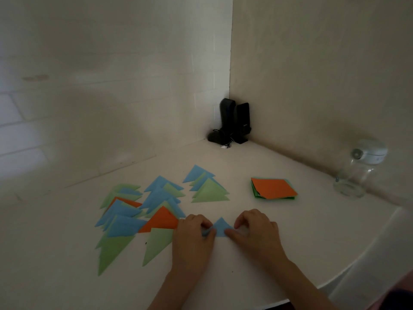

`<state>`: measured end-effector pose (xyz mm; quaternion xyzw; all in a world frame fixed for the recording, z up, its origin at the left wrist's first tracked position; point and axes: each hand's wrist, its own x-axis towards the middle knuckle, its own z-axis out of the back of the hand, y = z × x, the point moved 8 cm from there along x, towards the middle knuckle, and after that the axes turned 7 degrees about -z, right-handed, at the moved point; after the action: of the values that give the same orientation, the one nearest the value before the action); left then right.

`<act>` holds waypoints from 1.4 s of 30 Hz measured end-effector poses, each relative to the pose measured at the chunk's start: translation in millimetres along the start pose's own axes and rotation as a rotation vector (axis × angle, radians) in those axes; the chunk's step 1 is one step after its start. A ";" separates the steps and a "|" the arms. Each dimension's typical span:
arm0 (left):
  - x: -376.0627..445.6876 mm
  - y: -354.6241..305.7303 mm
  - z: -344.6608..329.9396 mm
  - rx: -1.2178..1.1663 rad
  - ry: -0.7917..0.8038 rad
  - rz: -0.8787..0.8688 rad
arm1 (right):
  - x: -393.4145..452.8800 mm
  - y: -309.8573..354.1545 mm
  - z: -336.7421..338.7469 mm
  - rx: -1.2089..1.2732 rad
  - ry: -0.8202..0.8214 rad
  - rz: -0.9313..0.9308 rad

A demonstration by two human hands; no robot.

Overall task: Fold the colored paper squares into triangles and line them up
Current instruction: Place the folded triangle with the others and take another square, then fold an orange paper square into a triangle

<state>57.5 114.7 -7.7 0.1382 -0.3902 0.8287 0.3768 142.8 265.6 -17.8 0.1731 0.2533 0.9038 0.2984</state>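
A small blue paper triangle [220,228] lies on the white table [257,175] between my hands. My left hand [193,237] pinches its left corner with thumb and forefinger. My right hand [254,229] presses its right corner with curled fingers. To the left, several folded triangles in blue, green and orange lie in overlapping rows: a green one [156,245], an orange one [162,221], a blue one [124,227] and a far green one [211,193]. A stack of unfolded squares [273,189] with an orange sheet on top sits to the right.
A black device with cables [232,124] stands in the wall corner. A clear glass jar with a white lid [355,173] stands at the right by the wall. The table's curved edge [335,280] runs along the lower right.
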 end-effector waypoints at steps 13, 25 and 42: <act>-2.4 4.4 10.9 -0.112 0.026 0.079 | 3.4 -7.3 2.2 0.210 0.125 -0.045; -0.3 -25.7 -12.3 0.133 0.213 0.112 | -1.7 -1.2 4.9 0.143 0.092 -0.006; 38.2 7.0 3.8 -0.090 -0.037 0.086 | 25.3 -45.1 57.0 0.325 -0.311 -0.034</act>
<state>26.2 128.7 11.0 0.1193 -0.4394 0.8230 0.3395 170.3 332.9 7.3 0.3517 0.3494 0.8084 0.3174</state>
